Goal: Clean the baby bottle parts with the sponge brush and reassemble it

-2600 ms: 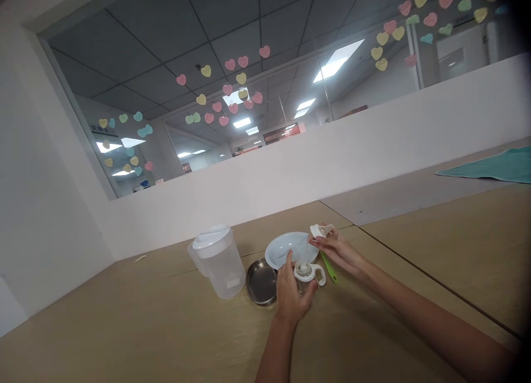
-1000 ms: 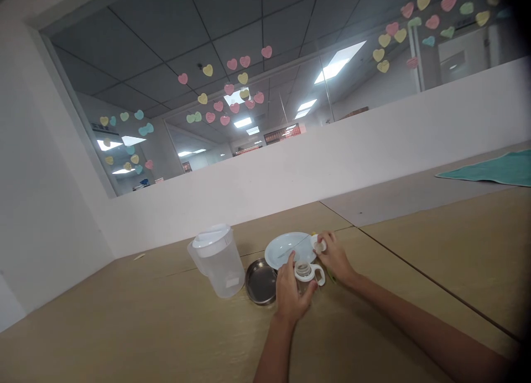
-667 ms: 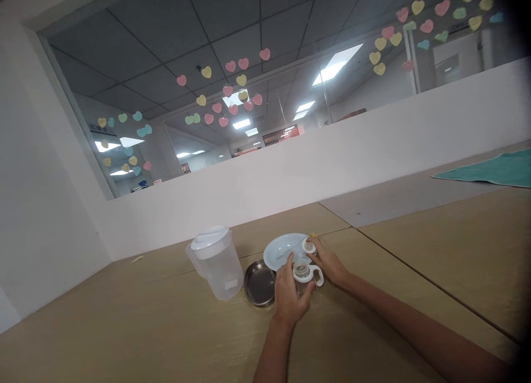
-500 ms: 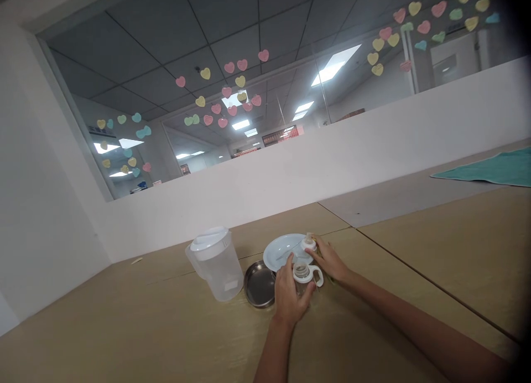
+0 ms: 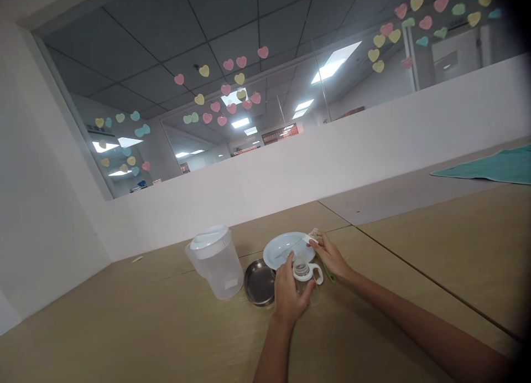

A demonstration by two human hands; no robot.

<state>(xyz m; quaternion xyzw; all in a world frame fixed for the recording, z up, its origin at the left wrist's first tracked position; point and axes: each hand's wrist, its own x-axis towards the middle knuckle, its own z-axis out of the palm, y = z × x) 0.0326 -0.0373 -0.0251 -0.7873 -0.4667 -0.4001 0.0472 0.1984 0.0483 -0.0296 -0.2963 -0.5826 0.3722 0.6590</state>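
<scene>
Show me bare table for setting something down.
Free: tan tabletop before the translucent white plastic pitcher, left of the left forearm; and between the right forearm and teal cloth. Crowded: around the left hand, where a round steel dish, pale-blue bowl and clear white-handled bottle cluster.

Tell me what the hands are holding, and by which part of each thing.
The left hand cups the open baby bottle around its clear body, not by its white handle; the right hand holds the nipple cap by its white ring.

Clear bottle [image 5: 302, 273] with white looped handle, which stood upright and open-mouthed, white teat-topped cap [image 5: 309, 239], which was tilted, near but apart.
</scene>
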